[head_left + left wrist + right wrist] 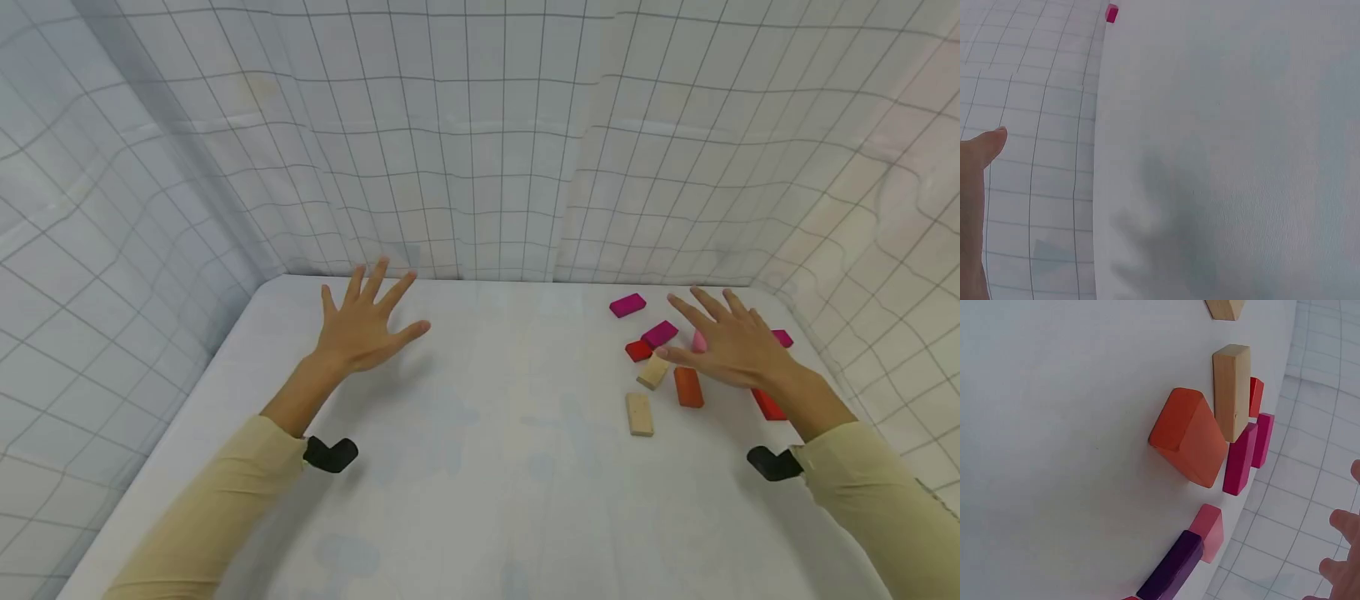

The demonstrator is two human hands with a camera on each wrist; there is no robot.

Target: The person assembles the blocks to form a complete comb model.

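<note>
My left hand point(358, 332) hovers over the left side of the white table, fingers spread and holding nothing. Its thumb point(991, 147) shows at the left edge of the left wrist view. Over the blocks on the right, my right hand point(731, 342) is raised with fingers spread and nothing in it. Below and around it lie an orange block point(1188, 437), two plain wooden blocks point(1232, 394), a small red block point(639, 350), several magenta blocks point(627, 305), a pink block point(1209, 531) and a dark purple block point(1171, 565). A larger red block point(770, 406) is partly behind the right wrist.
The white table point(487, 467) has rounded far corners. White sheets with a dark grid point(502, 150) hang behind it and along both sides. A black strap piece point(330, 454) sits at the left cuff, and another black piece point(774, 463) at the right cuff.
</note>
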